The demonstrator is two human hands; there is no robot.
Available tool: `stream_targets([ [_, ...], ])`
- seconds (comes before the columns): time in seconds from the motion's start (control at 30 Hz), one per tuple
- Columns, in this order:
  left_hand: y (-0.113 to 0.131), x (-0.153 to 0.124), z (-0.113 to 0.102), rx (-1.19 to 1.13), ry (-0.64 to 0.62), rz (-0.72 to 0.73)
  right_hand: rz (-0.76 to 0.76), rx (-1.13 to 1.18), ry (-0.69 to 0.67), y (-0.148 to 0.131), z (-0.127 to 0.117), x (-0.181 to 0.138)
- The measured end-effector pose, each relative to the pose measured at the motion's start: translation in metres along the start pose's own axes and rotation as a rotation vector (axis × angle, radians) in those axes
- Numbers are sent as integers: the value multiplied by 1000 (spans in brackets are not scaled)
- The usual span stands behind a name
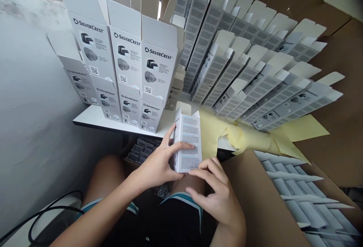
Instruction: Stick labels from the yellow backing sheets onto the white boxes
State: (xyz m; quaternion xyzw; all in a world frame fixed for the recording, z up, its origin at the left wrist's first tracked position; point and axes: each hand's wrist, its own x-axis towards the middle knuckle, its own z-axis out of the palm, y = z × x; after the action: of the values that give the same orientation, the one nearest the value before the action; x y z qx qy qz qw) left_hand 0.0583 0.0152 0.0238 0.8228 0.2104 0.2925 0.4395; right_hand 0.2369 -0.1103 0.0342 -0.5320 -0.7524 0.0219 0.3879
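Observation:
A small printed carton (189,141) stands upright just in front of the table edge, its top flaps raised and rows of text on the side towards me. My left hand (160,158) grips it from the left, with the index finger across the printed side and the thumb by the bottom end. At the lower right corner of the carton is my right hand (217,188). Its index fingertip meets or nearly meets the bottom edge, while the thumb is spread away and nothing sits between the fingers.
SilverCrest cartons (127,60) with raised flaps stand stacked on the white table (93,116). More carton rows (249,69) fill the right side, near crumpled yellow paper (252,135). A cardboard box (249,201) holds flat cartons at right; another box of packed items (141,149) sits under the table.

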Motion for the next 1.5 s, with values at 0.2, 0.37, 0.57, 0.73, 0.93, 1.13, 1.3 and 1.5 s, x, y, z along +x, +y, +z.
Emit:
stream_targets([
  [0.2, -2, 2, 4, -14, 21, 16, -27, 120, 180, 7, -1, -1],
  [0.37, 5, 1, 5, -24, 23, 22, -61, 30, 189, 9, 12, 1],
  [0.57, 7, -1, 5, -7, 11, 68, -27, -2, 230, 15, 12, -2],
  [0.73, 1, 0, 6, 3, -25, 130, 227, 195, 164, 35, 16, -15],
  [0.93, -12, 4, 7, 52, -40, 281, 405, 872, -58, 41, 18, -19],
  [1.13, -32, 15, 22, 176, -34, 433, 569, 983, 261, 48, 29, -4],
  [1.3, -60, 42, 30, 151, 160, 197, 534, 821, 463, 103, 13, 28],
  [1.5, -98, 67, 41, 514, 209, -8, 499, 572, 456, 192, -26, 107],
])
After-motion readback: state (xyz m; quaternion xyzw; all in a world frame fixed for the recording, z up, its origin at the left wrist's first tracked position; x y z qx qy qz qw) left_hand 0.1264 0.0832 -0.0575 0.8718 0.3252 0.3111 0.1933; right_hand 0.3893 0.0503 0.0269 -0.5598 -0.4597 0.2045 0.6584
